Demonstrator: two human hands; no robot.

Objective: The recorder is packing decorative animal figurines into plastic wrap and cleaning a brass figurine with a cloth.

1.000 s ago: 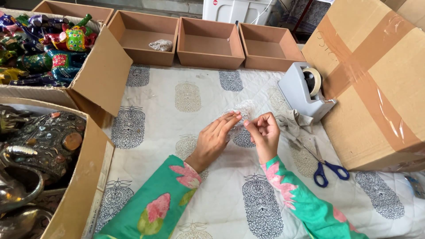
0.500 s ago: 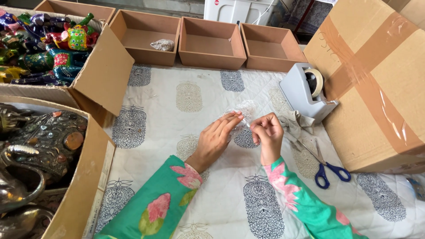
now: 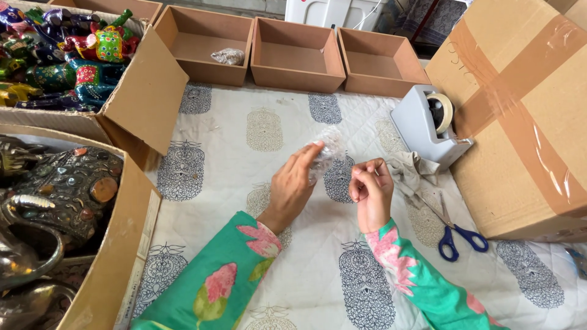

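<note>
My left hand (image 3: 292, 186) holds a small bundle of clear bubble wrap (image 3: 326, 154) at its fingertips, above the patterned quilt (image 3: 244, 140). My right hand (image 3: 370, 192) is a little to the right of the bundle, fingers curled and pinched together; whether something small such as tape is between them I cannot tell. Both arms wear green sleeves with pink flowers.
A grey tape dispenser (image 3: 428, 125) and crumpled cloth (image 3: 413, 171) lie right of my hands, blue-handled scissors (image 3: 455, 235) nearer. A large taped carton (image 3: 526, 116) stands at right. Three small open boxes (image 3: 296, 52) line the back; one holds a wrapped piece (image 3: 227, 57). Boxes of painted figurines (image 3: 67, 55) and metal ornaments (image 3: 55, 195) sit left.
My right hand has drawn away from the bubble wrap bundle to the right and down. My left hand keeps hold of the bundle.
</note>
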